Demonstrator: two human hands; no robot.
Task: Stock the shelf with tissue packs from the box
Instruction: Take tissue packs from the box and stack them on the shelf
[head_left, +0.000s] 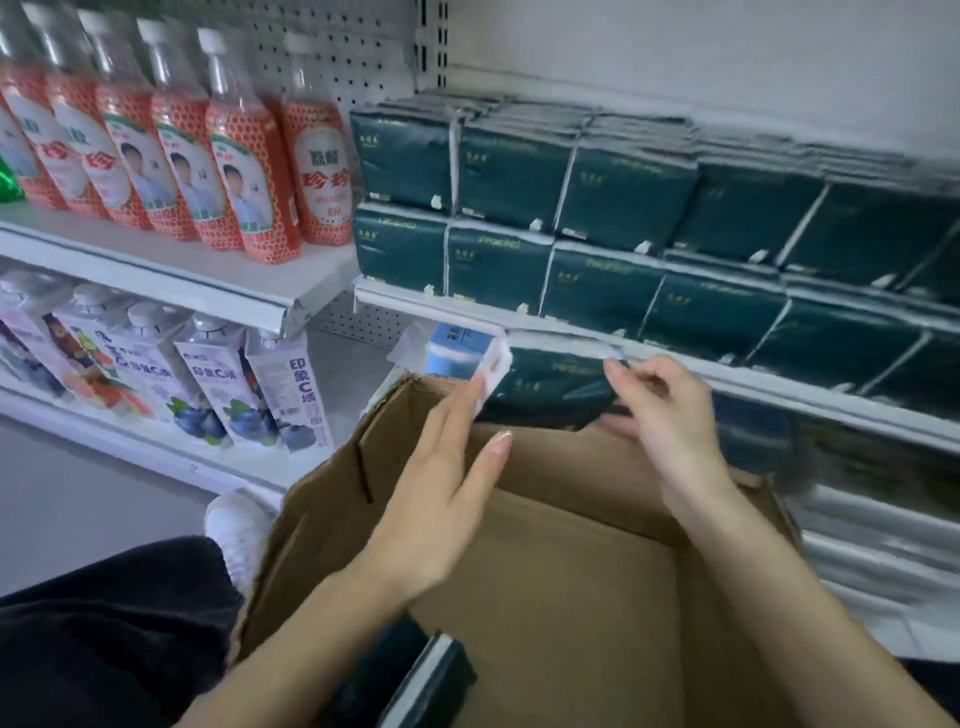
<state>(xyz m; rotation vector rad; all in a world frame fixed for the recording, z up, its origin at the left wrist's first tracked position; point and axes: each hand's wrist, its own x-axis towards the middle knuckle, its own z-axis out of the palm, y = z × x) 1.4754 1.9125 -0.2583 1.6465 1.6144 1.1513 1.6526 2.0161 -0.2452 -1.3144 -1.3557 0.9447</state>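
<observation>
Nearest, below the left wrist, a dark spare pack (431, 680) lies in the cardboard box (571, 571), with open brown floor under both arms. The left hand (441, 499) is flat, fingers straight, tips against the white end of the tissue pack (550, 389). The right hand (660, 415) pinches that pack's upper edge at the box's far rim, just under the shelf lip (779, 384). Beyond the hands, stacked packs (571, 208) sit two high, their print unreadable. Far left of the left hand, bottles (317, 171) read "珍珍".
</observation>
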